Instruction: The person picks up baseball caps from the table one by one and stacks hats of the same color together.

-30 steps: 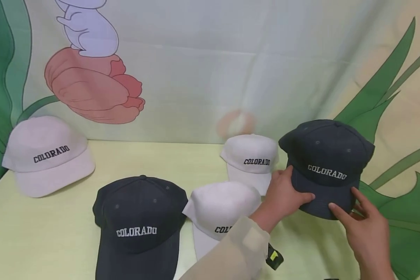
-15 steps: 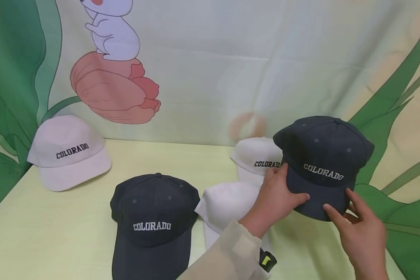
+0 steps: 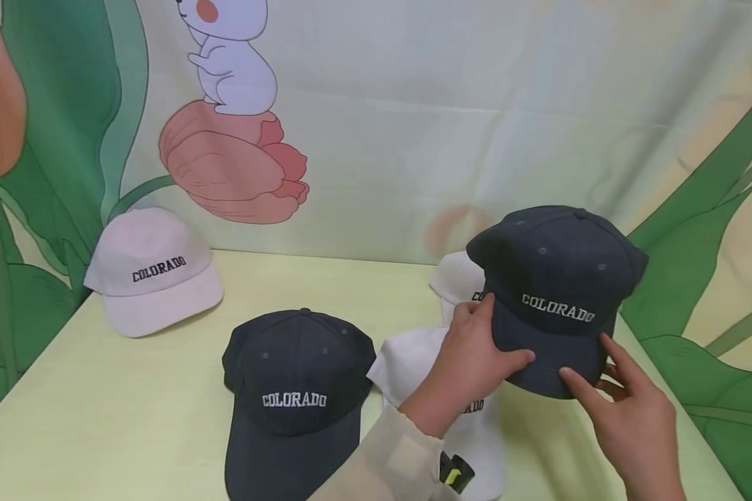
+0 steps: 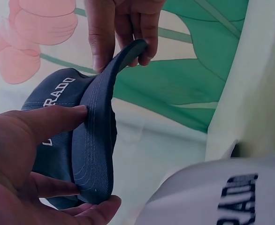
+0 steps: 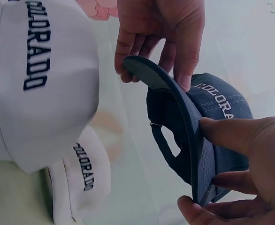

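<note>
Between three and four o'clock on the head view, a navy cap [image 3: 554, 275] tilts in two hands, apparently lifted clear of the tabletop [image 3: 100, 410]. The left hand [image 3: 466, 351] and the right hand [image 3: 636, 421] each pinch one side of the brim, thumb on top, other fingers curled at or under the edge. To my eye this is work on the brim, and it would go best with light, matched pressure from both sides, so the edge bends without creasing, and with the crown left alone. I'd mind the sleeve [image 3: 388, 459] too, since it crosses over the front white cap [image 3: 410, 358] at five o'clock. The head view gives the layout: another navy cap [image 3: 301, 421] at seven, a lone white cap [image 3: 157, 278] at nine, and a rear white cap [image 3: 457, 271] half covered behind the left hand. The left wrist view shows the brim's stitching and the fingertips tucked beneath; only the right wrist view reveals the back strap [image 5: 162, 144] and the gap above it.
</note>
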A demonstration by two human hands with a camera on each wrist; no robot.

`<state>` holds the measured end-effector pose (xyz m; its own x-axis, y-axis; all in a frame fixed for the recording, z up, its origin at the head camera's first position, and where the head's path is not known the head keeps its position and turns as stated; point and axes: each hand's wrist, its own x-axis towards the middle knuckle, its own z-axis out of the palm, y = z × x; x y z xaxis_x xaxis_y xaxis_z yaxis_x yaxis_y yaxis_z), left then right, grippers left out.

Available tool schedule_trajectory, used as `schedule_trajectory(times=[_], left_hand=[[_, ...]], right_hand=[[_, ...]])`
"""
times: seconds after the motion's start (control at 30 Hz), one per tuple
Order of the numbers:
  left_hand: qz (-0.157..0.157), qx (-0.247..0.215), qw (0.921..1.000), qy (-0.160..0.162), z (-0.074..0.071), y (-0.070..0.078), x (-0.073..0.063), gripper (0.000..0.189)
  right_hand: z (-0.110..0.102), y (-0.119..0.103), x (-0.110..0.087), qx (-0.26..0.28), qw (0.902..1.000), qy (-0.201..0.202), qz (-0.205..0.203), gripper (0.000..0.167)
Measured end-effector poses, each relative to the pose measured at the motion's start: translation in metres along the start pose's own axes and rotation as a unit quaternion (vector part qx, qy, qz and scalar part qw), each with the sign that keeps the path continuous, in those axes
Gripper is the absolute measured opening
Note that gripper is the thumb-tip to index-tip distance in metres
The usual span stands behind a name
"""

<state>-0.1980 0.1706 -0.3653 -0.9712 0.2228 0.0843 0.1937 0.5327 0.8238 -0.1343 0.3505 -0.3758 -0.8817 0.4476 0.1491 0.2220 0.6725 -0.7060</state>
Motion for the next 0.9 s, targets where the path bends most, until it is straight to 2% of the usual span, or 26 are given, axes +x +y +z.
schedule_trajectory(times=[0.33,0.67,0.9], left_hand=[[-0.009,-0.005,0.9998,0.018,-0.024,-0.011,-0.016,0.089],[-0.020,-0.001,0.9982,0.057,-0.046,-0.030,-0.033,0.090],[-0.028,-0.002,0.9972,0.069,-0.061,-0.042,-0.044,0.090]], right_hand=[[0.013,-0.017,-0.012,-0.016,0.9985,-0.019,-0.049,0.080],[0.031,-0.034,-0.020,0.013,0.9941,-0.036,-0.102,0.078],[0.045,-0.045,-0.028,0.018,0.9911,-0.039,-0.126,0.076]])
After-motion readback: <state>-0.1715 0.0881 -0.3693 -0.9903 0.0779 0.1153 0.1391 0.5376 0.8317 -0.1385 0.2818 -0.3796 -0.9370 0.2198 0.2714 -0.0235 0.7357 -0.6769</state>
